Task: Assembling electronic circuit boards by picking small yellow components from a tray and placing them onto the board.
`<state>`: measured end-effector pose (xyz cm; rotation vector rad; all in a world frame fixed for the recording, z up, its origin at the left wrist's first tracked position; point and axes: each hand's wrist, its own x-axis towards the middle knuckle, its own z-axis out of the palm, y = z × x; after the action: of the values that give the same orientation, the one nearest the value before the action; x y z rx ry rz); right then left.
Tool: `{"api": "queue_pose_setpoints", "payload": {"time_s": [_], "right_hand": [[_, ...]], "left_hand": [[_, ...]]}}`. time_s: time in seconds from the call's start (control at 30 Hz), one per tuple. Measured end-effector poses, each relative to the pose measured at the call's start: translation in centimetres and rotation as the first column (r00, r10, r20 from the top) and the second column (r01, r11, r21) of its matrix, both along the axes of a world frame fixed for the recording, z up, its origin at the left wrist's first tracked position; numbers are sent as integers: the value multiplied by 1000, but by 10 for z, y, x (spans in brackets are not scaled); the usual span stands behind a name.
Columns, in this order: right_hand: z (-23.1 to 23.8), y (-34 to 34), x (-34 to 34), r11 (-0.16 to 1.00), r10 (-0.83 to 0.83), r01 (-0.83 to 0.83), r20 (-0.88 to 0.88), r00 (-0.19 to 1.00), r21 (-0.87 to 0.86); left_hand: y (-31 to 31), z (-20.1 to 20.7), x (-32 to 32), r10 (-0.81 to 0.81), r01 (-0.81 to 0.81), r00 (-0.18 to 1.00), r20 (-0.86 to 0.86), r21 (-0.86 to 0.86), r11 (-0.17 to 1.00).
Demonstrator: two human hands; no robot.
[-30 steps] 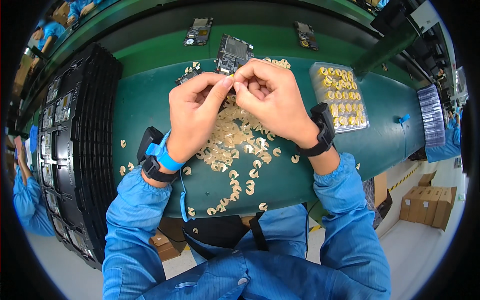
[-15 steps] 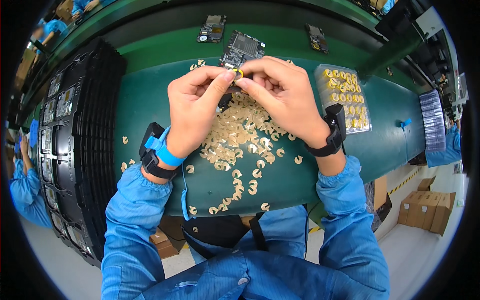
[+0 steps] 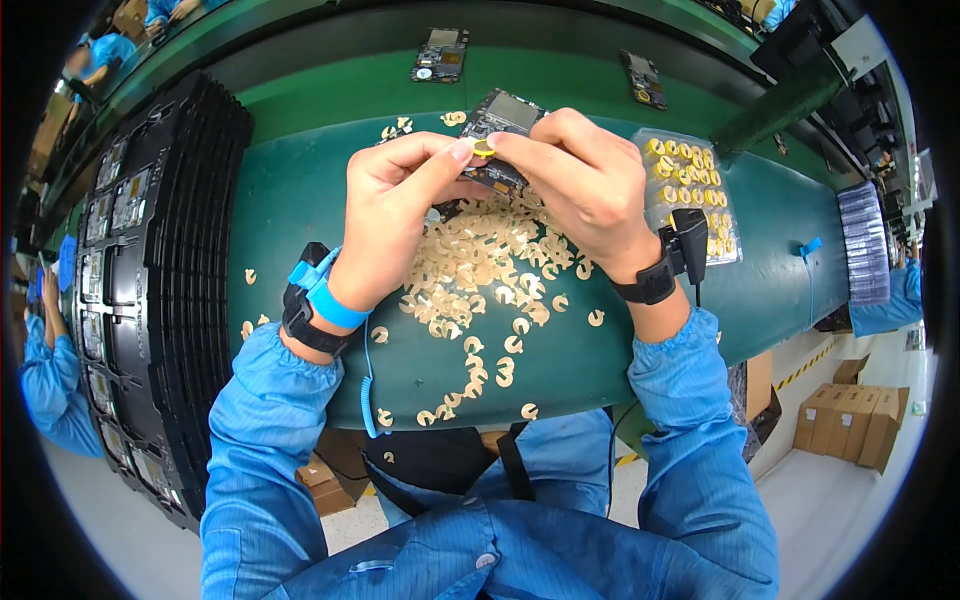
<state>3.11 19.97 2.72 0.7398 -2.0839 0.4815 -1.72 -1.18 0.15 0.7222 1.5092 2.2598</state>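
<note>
Between my two hands is a yellow-rimmed coin cell battery (image 3: 484, 149). The thumb and fingertips of my left hand (image 3: 392, 205) pinch it from the left. From the other side, the thumb and curled fingers of my right hand (image 3: 590, 190) close on its edge. Right behind and under the fingers lies a dark circuit board (image 3: 512, 110) with a silver shield plate, partly covered by the hands. Below them spreads a heap of cream, notched paper backings (image 3: 470, 265). A blue strap (image 3: 332, 300) with a coiled cord circles my left wrist.
At right, a clear tray (image 3: 648, 138) holds rows of yellow coin cells. Stacked black trays (image 3: 185, 250) with boards rise at left. Two more boards, one left (image 3: 440, 55) and one right (image 3: 643, 80), lie along the green far strip. Loose backings dot the green mat (image 3: 300, 180).
The board behind my hands has shifted right and nearer, and the far boards have slid slightly right. My right hand has moved right, and the coin cell lies flatter between the fingertips.
</note>
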Motion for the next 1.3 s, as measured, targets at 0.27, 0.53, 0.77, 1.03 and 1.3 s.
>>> {"api": "queue_pose_setpoints", "payload": {"time_s": [0.27,0.53,0.77,1.03,1.3], "right_hand": [[5,-2,2,998,29,-26,-67,997,50],[5,-12,-2,990,60,-47,96,994,-132],[4,-16,5,863,260,34,502,825,-504],[2,-14,4,630,496,152,545,675,-762],[5,-23,11,598,496,195,550,672,-777]], "left_hand": [[0,5,-1,-60,54,993,104,59,997],[1,6,2,104,-106,994,-37,-45,993],[1,6,0,152,-168,977,-148,-103,980],[5,2,4,48,-51,996,-71,-49,997],[8,1,5,43,-43,999,-8,-13,999]]}}
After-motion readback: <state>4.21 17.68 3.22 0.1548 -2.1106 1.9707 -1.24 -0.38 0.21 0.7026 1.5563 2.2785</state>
